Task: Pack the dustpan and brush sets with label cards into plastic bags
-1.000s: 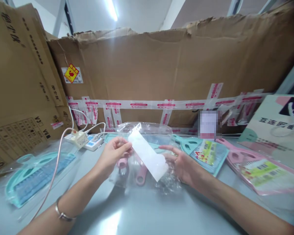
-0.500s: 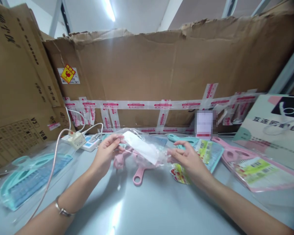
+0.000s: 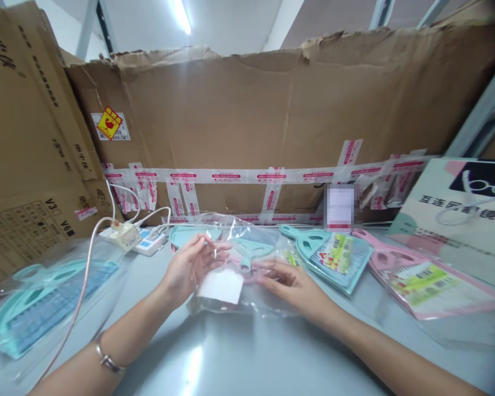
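Note:
A clear plastic bag (image 3: 268,308) lies low over the table in front of me, with a white card (image 3: 220,287) in or under its near left part. My left hand (image 3: 185,269) is at the bag's left side, fingers bent into the film and slightly blurred. On the right, my right hand (image 3: 292,283) pinches the bag between thumb and fingers. Between my hands a small teal brush (image 3: 251,250) shows, handle towards me. Pink plastic shows through the film beneath it, largely hidden. Behind my left hand lies a teal dustpan (image 3: 190,235).
Right of my hands are a bagged teal dustpan set (image 3: 334,256) and a pink dustpan set (image 3: 433,275). Another bagged teal set (image 3: 51,300) lies left, crossed by a cable (image 3: 84,286). A power strip (image 3: 150,242) and a large cardboard box (image 3: 231,110) stand behind.
The bag and white card have come down and towards me. My left hand has lowered slightly, and my right hand has moved left and down. The teal brush now shows between them.

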Available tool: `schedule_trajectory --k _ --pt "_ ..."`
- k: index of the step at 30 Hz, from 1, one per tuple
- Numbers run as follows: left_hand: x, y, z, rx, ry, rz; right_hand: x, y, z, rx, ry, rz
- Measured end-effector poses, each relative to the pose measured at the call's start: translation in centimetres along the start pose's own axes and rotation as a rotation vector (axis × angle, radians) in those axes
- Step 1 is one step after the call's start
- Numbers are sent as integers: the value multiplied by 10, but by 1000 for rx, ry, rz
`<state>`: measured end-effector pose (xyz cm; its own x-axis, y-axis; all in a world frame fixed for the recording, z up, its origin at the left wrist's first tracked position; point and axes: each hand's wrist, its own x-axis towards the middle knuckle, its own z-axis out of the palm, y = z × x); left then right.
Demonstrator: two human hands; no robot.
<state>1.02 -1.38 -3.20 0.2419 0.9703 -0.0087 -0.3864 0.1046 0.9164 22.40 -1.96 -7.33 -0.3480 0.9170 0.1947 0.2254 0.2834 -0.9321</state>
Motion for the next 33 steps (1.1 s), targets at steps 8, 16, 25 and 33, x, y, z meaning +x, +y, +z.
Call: schedule_trajectory --k 8,16,25,33 --pt "-5 -4 0 404 -187 64 1 -12 -10 58 222 90" --pt "-23 -32 15 1016 -533 131 -3 -36 -117 -426 796 39" --pt "-15 -49 35 1156 -545 444 3 -34 -100 -71 793 -343" --pt "-4 -35 38 348 -259 193 -11 -40 -36 200 105 -292"
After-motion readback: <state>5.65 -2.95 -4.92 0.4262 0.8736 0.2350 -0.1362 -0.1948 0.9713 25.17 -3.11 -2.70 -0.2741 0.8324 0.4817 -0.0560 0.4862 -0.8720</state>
